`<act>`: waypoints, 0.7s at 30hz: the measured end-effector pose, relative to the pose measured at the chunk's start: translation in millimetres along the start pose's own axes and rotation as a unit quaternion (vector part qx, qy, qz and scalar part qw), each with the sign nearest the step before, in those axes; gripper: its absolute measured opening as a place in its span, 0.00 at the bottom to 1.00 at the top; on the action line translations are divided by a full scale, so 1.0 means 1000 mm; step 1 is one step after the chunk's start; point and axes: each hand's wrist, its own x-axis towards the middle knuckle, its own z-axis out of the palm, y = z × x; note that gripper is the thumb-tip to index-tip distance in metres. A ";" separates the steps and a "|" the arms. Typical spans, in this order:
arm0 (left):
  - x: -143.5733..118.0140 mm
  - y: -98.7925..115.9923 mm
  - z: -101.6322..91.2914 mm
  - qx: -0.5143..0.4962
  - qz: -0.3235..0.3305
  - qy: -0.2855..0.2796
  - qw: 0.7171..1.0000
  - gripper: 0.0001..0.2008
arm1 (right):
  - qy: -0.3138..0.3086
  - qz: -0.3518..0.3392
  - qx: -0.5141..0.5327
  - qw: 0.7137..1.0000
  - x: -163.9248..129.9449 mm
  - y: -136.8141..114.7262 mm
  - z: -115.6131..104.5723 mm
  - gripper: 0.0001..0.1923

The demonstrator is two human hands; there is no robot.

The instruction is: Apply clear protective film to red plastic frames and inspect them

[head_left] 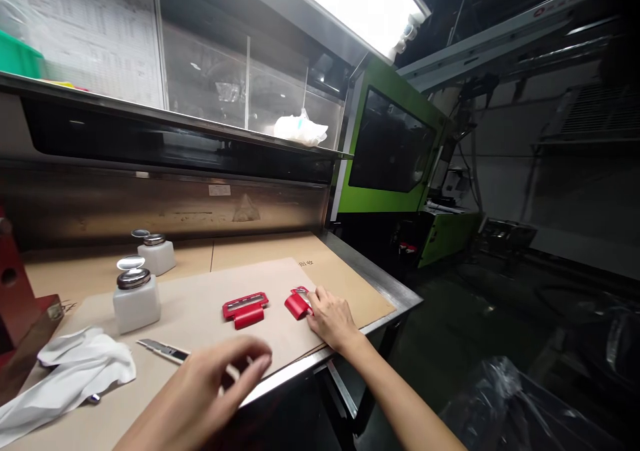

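Observation:
Two red plastic parts lie on the cardboard-covered workbench [200, 304]. My right hand [331, 318] rests on the bench with its fingertips on the right red part [297, 302]. The left red part [245, 308] lies free a short way to its left. My left hand [210, 388] hovers near the front edge, fingers loosely curled and holding nothing. It is just right of a utility knife [164, 350] that lies flat on the cardboard.
Two white dispenser bottles with metal tops [136, 298] [156, 252] stand at the left. A white cloth [70, 374] lies at the front left beside a red fixture [15, 291]. A green machine [395, 151] stands beyond the bench's right edge.

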 end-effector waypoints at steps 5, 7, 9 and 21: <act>0.099 -0.001 0.023 0.069 -0.090 -0.047 0.992 0.21 | 0.012 0.047 0.033 0.998 -0.003 0.006 -0.004 0.17; 0.123 -0.005 0.042 0.102 -0.115 -0.072 0.985 0.18 | 0.016 0.071 0.067 0.995 -0.007 0.013 -0.005 0.17; 0.137 -0.009 0.062 0.141 -0.130 -0.076 0.979 0.18 | 0.022 0.099 0.111 0.989 -0.013 0.022 -0.006 0.15; 0.137 -0.008 0.086 0.093 -0.176 0.021 0.980 0.14 | 0.018 0.155 0.387 0.909 -0.037 0.029 0.002 0.14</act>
